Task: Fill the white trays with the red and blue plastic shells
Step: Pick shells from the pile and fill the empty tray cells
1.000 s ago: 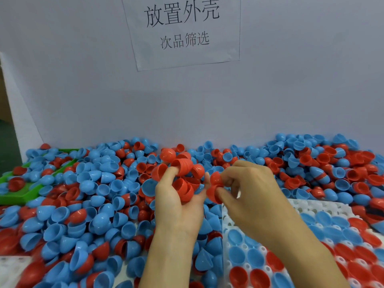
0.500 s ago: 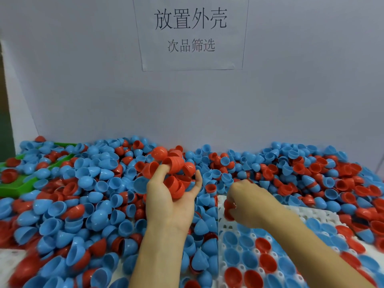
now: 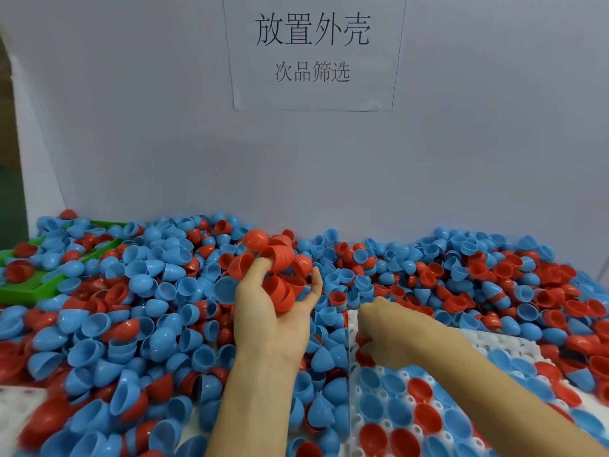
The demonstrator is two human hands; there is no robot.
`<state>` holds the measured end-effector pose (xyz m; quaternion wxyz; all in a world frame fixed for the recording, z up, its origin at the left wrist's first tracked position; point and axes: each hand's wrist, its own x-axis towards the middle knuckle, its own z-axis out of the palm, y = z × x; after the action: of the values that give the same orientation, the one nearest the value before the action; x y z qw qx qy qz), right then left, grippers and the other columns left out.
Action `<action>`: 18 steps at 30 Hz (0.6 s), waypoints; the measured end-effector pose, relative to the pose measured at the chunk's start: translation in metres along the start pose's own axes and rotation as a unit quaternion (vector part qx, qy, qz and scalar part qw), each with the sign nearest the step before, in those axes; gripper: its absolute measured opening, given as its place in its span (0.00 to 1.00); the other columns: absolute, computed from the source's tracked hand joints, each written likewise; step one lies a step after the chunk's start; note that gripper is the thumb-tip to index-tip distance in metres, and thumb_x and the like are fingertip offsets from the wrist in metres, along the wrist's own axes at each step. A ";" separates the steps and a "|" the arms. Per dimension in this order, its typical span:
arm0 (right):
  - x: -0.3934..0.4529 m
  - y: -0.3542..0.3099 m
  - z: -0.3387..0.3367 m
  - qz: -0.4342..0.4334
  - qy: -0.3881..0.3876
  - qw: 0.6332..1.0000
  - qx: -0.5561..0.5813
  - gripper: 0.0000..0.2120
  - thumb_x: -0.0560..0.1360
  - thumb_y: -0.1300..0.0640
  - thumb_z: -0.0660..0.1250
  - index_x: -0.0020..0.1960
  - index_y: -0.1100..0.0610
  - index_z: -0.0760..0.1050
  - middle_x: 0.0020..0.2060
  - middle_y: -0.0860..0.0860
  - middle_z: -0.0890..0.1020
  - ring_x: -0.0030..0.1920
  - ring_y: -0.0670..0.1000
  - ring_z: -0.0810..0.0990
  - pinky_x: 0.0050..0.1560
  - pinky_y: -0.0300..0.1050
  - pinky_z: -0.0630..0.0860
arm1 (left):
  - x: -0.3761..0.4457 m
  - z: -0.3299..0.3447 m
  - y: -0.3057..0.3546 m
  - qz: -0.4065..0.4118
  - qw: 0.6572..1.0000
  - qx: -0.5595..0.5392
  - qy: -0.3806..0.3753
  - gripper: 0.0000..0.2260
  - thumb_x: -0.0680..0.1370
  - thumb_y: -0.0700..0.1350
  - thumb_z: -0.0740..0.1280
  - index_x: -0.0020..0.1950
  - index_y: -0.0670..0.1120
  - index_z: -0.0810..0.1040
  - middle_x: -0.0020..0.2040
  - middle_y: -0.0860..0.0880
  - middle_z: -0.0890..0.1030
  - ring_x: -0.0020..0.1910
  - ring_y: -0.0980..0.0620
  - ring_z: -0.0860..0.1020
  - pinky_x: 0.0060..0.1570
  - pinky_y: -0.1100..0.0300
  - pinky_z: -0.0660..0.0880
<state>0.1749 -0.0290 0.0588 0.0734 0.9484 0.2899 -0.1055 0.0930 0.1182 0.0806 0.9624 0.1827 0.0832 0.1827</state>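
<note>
Left hand [image 3: 280, 311]: raised, palm up, grip cupping red shells [image 3: 280, 285]. Right hand [image 3: 384, 338]: lowered, knuckles up, at white tray [image 3: 494, 344]; grip indiscernible.

Left hand [image 3: 275, 319] raised, fingers cupped; right hand [image 3: 387, 336] lowered, fingers curled.

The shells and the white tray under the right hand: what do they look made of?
Red shells in the left hand and blue shells: apparently thin moulded plastic, smooth and semi-glossy, showing soft highlights and thin hollow rims. White tray: likely moulded plastic too, duller finish, regular round sockets and holes. Wall thickness cannot be judged.
</note>
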 end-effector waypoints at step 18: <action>-0.011 -0.007 0.003 0.020 0.096 0.995 -0.013 0.16 0.74 0.64 0.65 0.32 0.54 0.64 0.30 0.50 0.68 0.29 0.50 0.67 0.29 0.43 0.67 | 0.000 0.001 -0.001 -0.006 1.000 -0.006 0.002 0.04 0.65 0.37 0.72 0.36 0.45 0.83 0.44 0.45 0.83 0.52 0.46 0.80 0.44 0.47 0.82</action>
<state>0.1614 -0.0298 0.0584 0.0596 0.9588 0.2775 -0.0084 0.0939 0.1167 0.0810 0.9645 0.1764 0.0847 0.1776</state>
